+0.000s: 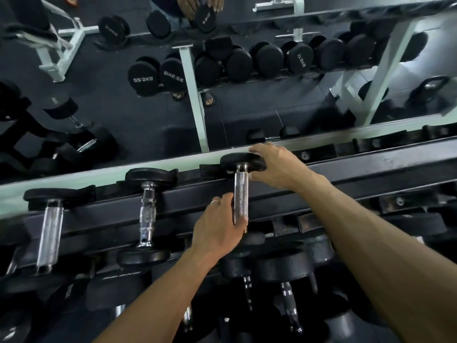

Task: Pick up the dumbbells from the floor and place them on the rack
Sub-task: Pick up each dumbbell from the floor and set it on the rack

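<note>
Your left hand (218, 225) grips the dumbbell (241, 196) handle, your right hand (277, 167) holds its far head; its axis runs straight away from you across the rack (371, 169).

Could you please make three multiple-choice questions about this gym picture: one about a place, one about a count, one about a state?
1. Where does the right hand rest?
A. on the far head of the dumbbell being placed
B. on the floor
C. on a kettlebell

2. How many dumbbells lie across the top rail of the rack in plain view?
A. one
B. three
C. six

3. What is the left hand doing?
A. hanging free
B. pressing flat on the mirror
C. gripping the handle of the dumbbell

Answers:
1 A: its fingers curl over the black far head next to the mirror.
2 B: one at the far left, a middle one and the held one.
3 C: its fingers curl round the knurled metal handle.
</note>
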Demonstrator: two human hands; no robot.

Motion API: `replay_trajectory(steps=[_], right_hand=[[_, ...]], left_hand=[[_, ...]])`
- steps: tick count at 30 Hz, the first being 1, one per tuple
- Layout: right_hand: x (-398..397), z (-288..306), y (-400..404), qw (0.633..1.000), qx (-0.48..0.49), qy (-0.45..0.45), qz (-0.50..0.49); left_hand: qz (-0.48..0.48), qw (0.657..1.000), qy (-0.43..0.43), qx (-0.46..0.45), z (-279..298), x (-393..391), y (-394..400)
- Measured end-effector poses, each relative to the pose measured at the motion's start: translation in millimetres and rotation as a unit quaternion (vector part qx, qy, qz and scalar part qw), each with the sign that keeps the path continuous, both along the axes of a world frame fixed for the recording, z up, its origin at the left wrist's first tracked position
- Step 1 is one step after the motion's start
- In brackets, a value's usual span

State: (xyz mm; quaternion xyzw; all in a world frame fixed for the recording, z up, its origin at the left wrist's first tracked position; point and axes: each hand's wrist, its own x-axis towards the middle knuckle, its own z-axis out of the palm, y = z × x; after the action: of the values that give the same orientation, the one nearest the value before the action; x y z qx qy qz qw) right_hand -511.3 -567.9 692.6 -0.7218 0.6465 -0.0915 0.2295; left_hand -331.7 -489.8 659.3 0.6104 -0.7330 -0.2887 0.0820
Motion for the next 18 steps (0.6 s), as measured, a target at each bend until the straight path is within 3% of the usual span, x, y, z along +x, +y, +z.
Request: replay_trajectory(steps=[11, 18], right_hand=[[31.5, 17.1, 116.8, 0.995, -0.007, 0.079, -0.063], [75.1, 8.3, 235.8, 0.984, 0.038, 0.101, -0.144]], left_hand=[[-0.198, 0.968, -0.089, -0.127, 16.7, 48.0, 61.8], [-0.301, 0.940, -0.105, -0.118, 11.1, 103.1, 133.0]])
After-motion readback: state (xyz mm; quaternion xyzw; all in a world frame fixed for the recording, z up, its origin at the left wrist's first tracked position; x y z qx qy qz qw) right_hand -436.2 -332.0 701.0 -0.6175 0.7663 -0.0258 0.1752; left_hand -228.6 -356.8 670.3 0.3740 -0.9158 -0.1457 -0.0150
